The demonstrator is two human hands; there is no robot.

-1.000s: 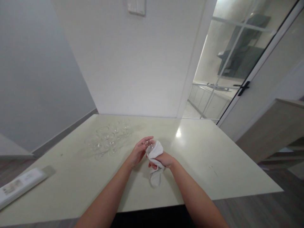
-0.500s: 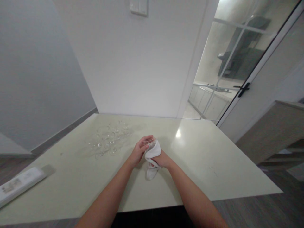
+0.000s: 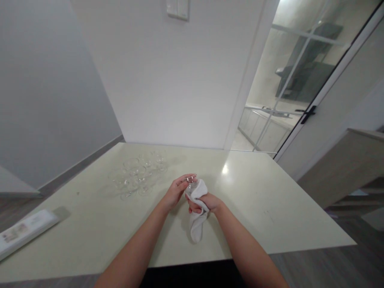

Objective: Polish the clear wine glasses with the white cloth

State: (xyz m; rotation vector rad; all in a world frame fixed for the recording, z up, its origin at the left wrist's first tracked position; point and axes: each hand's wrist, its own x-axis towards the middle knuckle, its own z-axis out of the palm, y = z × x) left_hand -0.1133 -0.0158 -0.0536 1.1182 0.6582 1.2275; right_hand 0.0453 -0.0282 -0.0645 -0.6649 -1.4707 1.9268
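A clear glass (image 3: 191, 186) is held by the left hand (image 3: 177, 190), a white cloth (image 3: 198, 221) against it by the right hand (image 3: 207, 200); more glasses (image 3: 137, 171) are grouped on the desk (image 3: 255, 216).

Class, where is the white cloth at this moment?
In the head view, the white cloth is below centre and slightly right, held in the right hand against the clear glass in the left hand.

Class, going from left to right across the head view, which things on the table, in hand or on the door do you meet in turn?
White packet, clear glasses, left hand, white cloth, black door handle.
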